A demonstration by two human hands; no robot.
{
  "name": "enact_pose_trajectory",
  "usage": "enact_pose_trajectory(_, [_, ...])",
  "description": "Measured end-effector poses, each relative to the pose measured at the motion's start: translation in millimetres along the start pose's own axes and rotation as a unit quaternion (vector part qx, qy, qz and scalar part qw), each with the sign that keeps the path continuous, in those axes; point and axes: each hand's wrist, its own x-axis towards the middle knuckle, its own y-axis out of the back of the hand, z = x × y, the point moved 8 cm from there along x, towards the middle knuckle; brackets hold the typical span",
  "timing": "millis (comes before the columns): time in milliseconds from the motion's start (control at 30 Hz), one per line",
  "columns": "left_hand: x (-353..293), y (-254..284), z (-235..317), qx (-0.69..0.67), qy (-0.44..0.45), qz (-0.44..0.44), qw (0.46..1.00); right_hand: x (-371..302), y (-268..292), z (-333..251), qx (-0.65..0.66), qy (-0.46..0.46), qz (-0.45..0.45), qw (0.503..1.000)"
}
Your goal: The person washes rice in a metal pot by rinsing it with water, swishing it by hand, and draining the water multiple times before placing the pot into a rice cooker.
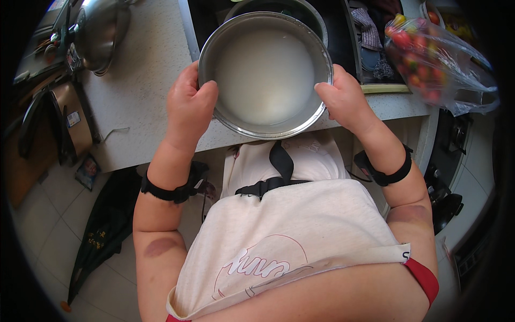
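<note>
Clamping opposite sides of the metal pot (268, 130), your left hand (193, 100) and right hand (346, 96) hold it above the near counter (145, 70) edge; filling and lifting look done, the cloudy liquid (265, 80) unpoured.

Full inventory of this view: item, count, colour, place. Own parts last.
Steel pan: 1, silver, centre, held in both hands
Liquid: 1 pool, cloudy white, inside pan
Round vessel: 1, grey, behind pan, partly hidden
Sink: 1, black, behind pan
Countertop: 1, speckled white, left and centre
Steel bowl: 1, silver, upper left
Checked cloth: 1, greyish, upper right
Plastic bag: 1, clear, right, with many round red, yellow and green fruits
Floor tiles: several, pale, lower left
Rim clutter: too dark to count
Armbands: 2, black, one per forearm
Left hand: 1, bare, pan's left rim
Right hand: 1, bare, pan's right rim
</note>
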Motion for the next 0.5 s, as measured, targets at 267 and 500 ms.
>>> enact_pose_trajectory(267, [0,10,11,-0.002,-0.001,0.012,1.0,3,-7,-1,0.059,-0.101,-0.036,0.993])
enact_pose_trajectory(500, [-1,20,26,0.064,0.007,0.017,0.998,8,-17,2,0.073,-0.104,-0.071,0.989])
